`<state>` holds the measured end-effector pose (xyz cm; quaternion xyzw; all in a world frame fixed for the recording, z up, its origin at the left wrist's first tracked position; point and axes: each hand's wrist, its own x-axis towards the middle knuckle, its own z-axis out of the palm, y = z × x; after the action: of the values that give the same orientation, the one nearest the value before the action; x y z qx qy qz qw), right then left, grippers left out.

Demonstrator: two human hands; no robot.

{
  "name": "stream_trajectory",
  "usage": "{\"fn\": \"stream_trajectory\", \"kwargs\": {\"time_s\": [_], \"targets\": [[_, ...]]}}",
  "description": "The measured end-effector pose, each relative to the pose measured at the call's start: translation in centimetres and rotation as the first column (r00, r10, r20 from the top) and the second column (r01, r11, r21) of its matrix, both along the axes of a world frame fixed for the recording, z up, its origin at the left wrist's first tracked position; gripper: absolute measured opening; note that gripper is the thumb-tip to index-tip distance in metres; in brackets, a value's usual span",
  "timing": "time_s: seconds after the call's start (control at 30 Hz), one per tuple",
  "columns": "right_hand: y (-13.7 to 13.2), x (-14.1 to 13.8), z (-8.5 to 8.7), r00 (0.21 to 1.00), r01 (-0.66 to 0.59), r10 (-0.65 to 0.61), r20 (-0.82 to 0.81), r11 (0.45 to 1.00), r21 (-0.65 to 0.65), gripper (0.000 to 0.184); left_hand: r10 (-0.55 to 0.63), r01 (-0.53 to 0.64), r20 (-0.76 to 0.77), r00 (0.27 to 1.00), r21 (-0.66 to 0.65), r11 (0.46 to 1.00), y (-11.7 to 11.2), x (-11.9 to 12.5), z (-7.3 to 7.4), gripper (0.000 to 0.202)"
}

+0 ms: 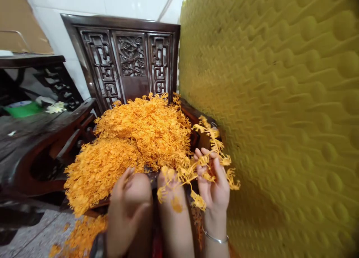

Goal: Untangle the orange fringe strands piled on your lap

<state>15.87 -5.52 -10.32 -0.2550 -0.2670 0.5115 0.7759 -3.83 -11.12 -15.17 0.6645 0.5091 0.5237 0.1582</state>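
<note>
A big heap of orange lacy scrap [134,142] covers the seat of a dark carved wooden chair [131,55] in front of me. My right hand [214,187], palm turned up and a silver bangle on its wrist, has its fingers curled round a tangled strand of the orange webbing [196,168]. The strand hangs over my right knee [172,198]. My left hand [123,198] rests against my left knee, thumb pointing at the heap's near edge. Nothing shows in it, and most of its fingers are hidden.
A large yellow foam sheet [280,119] with rows of bumps stands close on the right. A dark wooden table [33,130] with a green object and small white bits is at the left. Orange scraps [81,235] lie on the tiled floor below.
</note>
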Motion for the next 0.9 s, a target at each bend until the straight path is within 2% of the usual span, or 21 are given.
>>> {"fn": "stream_trajectory", "kwargs": {"time_s": [0.03, 0.1, 0.13, 0.17, 0.2, 0.33, 0.47, 0.53, 0.6, 0.67, 0.7, 0.8, 0.87, 0.9], "targets": [[0.3, -0.8, 0.7, 1.0, -0.029, 0.029, -0.003, 1.0, -0.002, 0.011, -0.043, 0.045, -0.052, 0.998, 0.021, 0.999, 1.5, 0.9, 1.3, 0.083], [0.8, -2.0, 2.1, 0.998, -0.058, 0.058, -0.009, 0.998, -0.003, 0.011, -0.192, 0.211, -0.205, 0.96, 0.074, 0.975, 4.4, 2.6, 4.1, 0.087], [1.0, -2.4, 2.8, 0.998, -0.058, 0.058, -0.007, 0.998, -0.009, 0.01, -0.281, 0.308, -0.266, 0.922, 0.069, 0.949, 5.6, 3.1, 5.4, 0.07], [1.2, -2.6, 3.4, 0.999, -0.038, 0.038, 0.002, 0.999, -0.018, 0.01, -0.338, 0.359, -0.266, 0.903, 0.035, 0.933, 6.5, 3.4, 6.4, 0.052], [1.3, -2.7, 3.9, 1.0, -0.003, 0.003, 0.018, 1.0, -0.026, 0.009, -0.373, 0.382, -0.246, 0.895, -0.009, 0.924, 7.1, 3.5, 7.3, 0.042], [2.0, -2.1, 5.6, 0.978, 0.163, -0.165, 0.125, 0.986, 0.023, 0.009, -0.379, 0.365, -0.08, 0.922, -0.147, 0.919, 8.4, 2.3, 8.7, 0.032], [2.6, -1.8, 7.9, 0.932, 0.187, -0.212, 0.293, 0.976, 0.113, 0.011, -0.353, 0.359, 0.065, 0.933, -0.157, 0.92, 9.2, 0.4, 10.2, 0.034], [2.8, -1.8, 9.5, 0.905, 0.185, -0.233, 0.355, 0.969, 0.164, 0.012, -0.326, 0.323, 0.011, 0.945, -0.176, 0.93, 9.6, -0.8, 11.8, 0.04], [3.0, -2.0, 11.1, 0.899, 0.11, -0.199, 0.391, 0.965, 0.239, 0.017, -0.285, 0.263, -0.184, 0.941, -0.136, 0.955, 9.8, -1.9, 13.8, 0.048], [3.4, -2.4, 12.2, 0.896, 0.003, -0.14, 0.422, 0.951, 0.309, 0.024, -0.292, 0.29, -0.31, 0.905, -0.056, 0.955, 9.7, -2.9, 15.5, 0.063], [3.5, -2.6, 12.4, 0.888, -0.035, -0.122, 0.444, 0.944, 0.329, 0.026, -0.314, 0.324, -0.303, 0.9, -0.015, 0.946, 9.6, -3.3, 16.1, 0.065], [4.0, -3.5, 11.5, 0.858, -0.107, -0.075, 0.509, 0.942, 0.319, 0.027, -0.436, 0.443, -0.13, 0.89, 0.03, 0.896, 8.9, -4.0, 16.2, 0.054], [4.4, -4.0, 10.0, 0.848, -0.198, 0.013, 0.53, 0.935, 0.294, 0.024, -0.471, 0.471, -0.078, 0.879, -0.01, 0.882, 8.4, -4.1, 15.1, 0.052], [4.6, -4.1, 9.2, 0.828, -0.265, 0.074, 0.556, 0.925, 0.272, 0.024, -0.452, 0.451, -0.086, 0.888, -0.034, 0.892, 8.2, -4.1, 14.4, 0.049]]}}
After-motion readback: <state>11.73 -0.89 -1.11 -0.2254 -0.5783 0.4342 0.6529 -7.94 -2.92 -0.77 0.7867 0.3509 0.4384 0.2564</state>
